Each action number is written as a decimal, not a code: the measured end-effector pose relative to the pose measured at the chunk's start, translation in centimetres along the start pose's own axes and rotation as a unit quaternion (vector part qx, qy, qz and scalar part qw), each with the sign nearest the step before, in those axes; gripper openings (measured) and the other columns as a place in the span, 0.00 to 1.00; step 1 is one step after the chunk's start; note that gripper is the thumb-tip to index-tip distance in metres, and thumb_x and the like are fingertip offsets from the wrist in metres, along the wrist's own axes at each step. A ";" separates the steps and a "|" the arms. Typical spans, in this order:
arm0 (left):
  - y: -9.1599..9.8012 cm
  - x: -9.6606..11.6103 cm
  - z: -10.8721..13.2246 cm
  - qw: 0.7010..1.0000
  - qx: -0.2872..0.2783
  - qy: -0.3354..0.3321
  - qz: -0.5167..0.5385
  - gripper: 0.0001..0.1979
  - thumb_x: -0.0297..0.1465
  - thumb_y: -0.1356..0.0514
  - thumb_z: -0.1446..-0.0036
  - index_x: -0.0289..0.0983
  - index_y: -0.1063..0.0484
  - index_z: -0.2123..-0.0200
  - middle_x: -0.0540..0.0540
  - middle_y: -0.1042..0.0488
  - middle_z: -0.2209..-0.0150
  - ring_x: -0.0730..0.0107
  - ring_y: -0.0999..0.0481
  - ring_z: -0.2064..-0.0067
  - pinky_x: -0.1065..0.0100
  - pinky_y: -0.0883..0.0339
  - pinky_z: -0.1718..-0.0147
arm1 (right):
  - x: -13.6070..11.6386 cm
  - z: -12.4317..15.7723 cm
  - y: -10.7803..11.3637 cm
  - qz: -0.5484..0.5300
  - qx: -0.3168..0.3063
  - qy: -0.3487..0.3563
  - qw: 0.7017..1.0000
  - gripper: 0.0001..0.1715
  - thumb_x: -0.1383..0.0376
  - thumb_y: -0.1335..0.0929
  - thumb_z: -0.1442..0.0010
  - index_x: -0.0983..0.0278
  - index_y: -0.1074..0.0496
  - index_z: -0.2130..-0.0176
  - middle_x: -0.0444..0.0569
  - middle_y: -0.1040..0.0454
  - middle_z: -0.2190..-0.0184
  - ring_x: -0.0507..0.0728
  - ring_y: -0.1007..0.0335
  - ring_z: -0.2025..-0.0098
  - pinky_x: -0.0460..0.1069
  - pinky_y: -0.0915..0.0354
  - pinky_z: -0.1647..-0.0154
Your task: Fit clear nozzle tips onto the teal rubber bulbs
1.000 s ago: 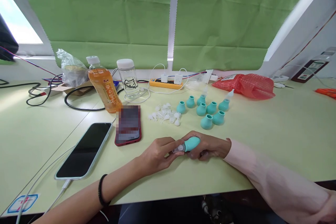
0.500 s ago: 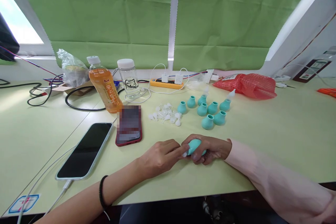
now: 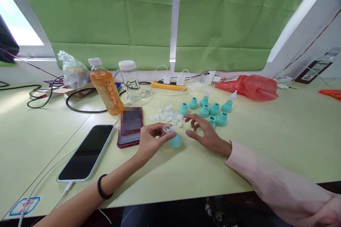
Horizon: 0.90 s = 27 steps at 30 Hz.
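My left hand pinches a teal squeeze bulb by the clear plastic collar fitted on its top, the round end tilted to the right. My right hand is off the bulb, fingers apart and curved, reaching over the table beside a pile of small clear-white plastic tips. Behind my right hand several teal bulbs stand mouth-up, one partly hidden by it. A bulb at the right has a pointed clear tip on it.
A phone in a red case lies close to my left hand, with a larger charging phone farther left. An orange drink bottle, a clear water bottle, a yellow power strip and a red bubble-wrap bag stand behind.
The bulb has passed out of my right hand into my left, which has moved left and up with it. My right hand has opened and moved up toward the plastic tips.
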<state>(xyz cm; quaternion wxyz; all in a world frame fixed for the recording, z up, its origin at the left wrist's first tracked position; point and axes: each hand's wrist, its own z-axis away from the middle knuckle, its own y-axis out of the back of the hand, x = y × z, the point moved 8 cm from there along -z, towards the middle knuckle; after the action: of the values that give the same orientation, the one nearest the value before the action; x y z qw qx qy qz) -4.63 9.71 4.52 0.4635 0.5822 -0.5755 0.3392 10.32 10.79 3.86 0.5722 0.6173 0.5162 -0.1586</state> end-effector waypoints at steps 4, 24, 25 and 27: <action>0.6 1.5 0.1 0.991 0.049 -0.092 -0.081 0.09 0.33 0.36 0.61 0.33 0.27 0.76 0.52 0.38 0.81 0.76 0.37 0.77 0.72 0.40 0.77 | -0.7 -0.2 -0.2 0.260 0.020 0.074 0.962 0.22 0.58 0.42 0.44 0.59 0.42 0.49 0.53 0.42 0.55 0.59 0.47 0.54 0.56 0.45 0.54; -3.2 0.6 1.0 0.962 -0.164 -0.054 -0.209 0.14 0.38 0.51 0.46 0.35 0.32 0.66 0.51 0.31 0.73 0.74 0.35 0.71 0.73 0.41 0.70 | -2.6 1.7 0.7 -0.099 0.140 0.108 0.979 0.07 0.64 0.35 0.48 0.60 0.32 0.66 0.48 0.36 0.68 0.53 0.36 0.65 0.49 0.33 0.70; -3.2 0.5 1.0 0.960 -0.163 -0.054 -0.219 0.14 0.38 0.50 0.46 0.34 0.32 0.67 0.51 0.31 0.73 0.74 0.35 0.72 0.74 0.41 0.71 | -2.5 1.7 0.3 -0.124 0.128 0.099 0.979 0.07 0.64 0.35 0.49 0.61 0.32 0.67 0.47 0.36 0.68 0.53 0.36 0.65 0.48 0.33 0.70; -3.3 0.3 1.0 0.957 -0.164 -0.055 -0.232 0.15 0.39 0.50 0.47 0.34 0.31 0.67 0.51 0.30 0.74 0.74 0.35 0.73 0.74 0.42 0.73 | -2.0 1.6 -0.1 -0.171 0.116 0.076 0.976 0.10 0.64 0.33 0.51 0.61 0.33 0.65 0.47 0.35 0.68 0.52 0.36 0.66 0.48 0.32 0.70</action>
<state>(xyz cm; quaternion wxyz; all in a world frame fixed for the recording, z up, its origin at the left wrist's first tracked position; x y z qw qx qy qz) -1.50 8.32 3.95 0.5860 0.6333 -0.4974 0.0905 10.04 8.50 4.90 0.4205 0.5921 0.6341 -0.2655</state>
